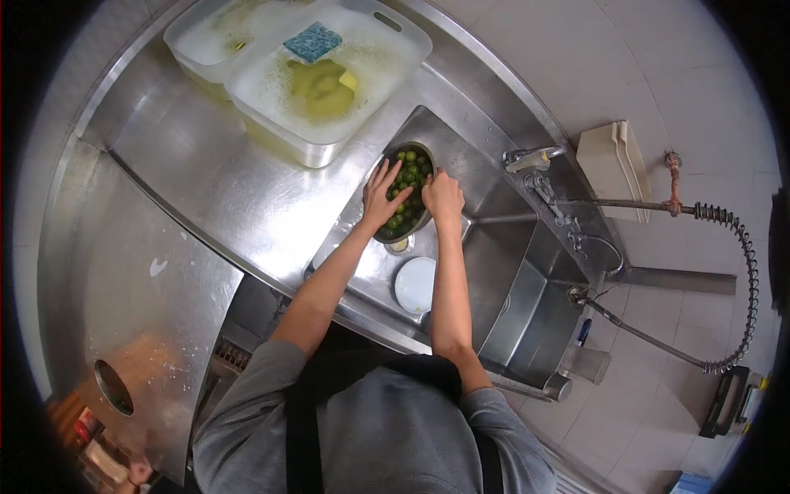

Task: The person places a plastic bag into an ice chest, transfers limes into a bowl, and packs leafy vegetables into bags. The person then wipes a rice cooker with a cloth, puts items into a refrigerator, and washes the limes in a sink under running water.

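A metal bowl (pixel 426 148) full of small green limes (pixel 411 175) is held over the left basin of the steel sink. My left hand (pixel 383 196) lies across the bowl's left side, fingers spread and resting on the limes. At the opposite side, my right hand (pixel 443 198) is closed around the rim. The bowl's underside is out of sight. Below the bowl, toward me, a white plate (pixel 415 285) lies in the basin, near a drain (pixel 401 245) that is partly covered by the bowl.
Large plastic tubs (pixel 317 154) of sudsy yellowish water stand on the left drainboard, a blue scouring pad (pixel 313 42) floating in one. Faucets (pixel 533 156) and a spring hose (pixel 747 280) are mounted right. Another person's hand (pixel 140 469) shows at lower left, near a second bowl (pixel 113 388).
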The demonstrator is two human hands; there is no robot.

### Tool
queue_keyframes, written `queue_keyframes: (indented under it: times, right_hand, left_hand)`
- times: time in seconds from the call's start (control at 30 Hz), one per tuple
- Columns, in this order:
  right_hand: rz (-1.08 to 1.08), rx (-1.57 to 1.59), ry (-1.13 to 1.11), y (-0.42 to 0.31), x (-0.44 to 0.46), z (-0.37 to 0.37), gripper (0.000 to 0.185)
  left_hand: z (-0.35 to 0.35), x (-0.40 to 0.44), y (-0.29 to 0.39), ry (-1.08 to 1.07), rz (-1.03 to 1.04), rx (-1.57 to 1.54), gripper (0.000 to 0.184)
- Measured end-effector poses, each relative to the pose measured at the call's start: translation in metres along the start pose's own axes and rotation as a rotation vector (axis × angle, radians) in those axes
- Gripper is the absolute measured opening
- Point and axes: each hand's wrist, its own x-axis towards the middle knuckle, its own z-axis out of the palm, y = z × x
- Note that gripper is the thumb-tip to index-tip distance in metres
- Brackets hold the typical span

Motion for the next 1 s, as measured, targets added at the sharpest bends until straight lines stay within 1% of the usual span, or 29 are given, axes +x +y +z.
queue_keyframes:
  times: [0.2,0.4,0.5,0.7,0.8,0.9,1.0]
  right_hand:
    - [0.005,0.066,0.014,0.002,0.000,0.003,0.035]
    - [-0.037,0.031,0.031,-0.003,0.000,0.002,0.034]
    - [-0.057,0.024,0.034,-0.003,0.002,0.006,0.031]
    - [-0.064,0.006,0.034,-0.010,0.004,0.009,0.029]
    - [-0.070,-0.003,0.034,-0.012,0.004,0.009,0.030]
    - [-0.082,-0.012,0.060,-0.011,0.006,0.013,0.030]
    - [-0.071,-0.009,0.055,-0.013,0.005,0.012,0.029]
  left_hand:
    - [-0.010,0.007,0.005,-0.028,0.038,0.044,0.062]
    - [-0.006,0.006,0.003,-0.010,0.023,0.026,0.062]
    - [-0.005,0.006,0.001,0.026,0.081,-0.016,0.060]
    - [-0.009,0.007,-0.004,-0.022,0.064,-0.037,0.058]
    - [-0.011,0.008,-0.004,-0.023,0.059,-0.077,0.057]
    - [-0.004,0.005,-0.019,0.006,0.092,-0.081,0.056]
    - [-0.011,0.008,-0.007,-0.033,0.041,-0.093,0.056]
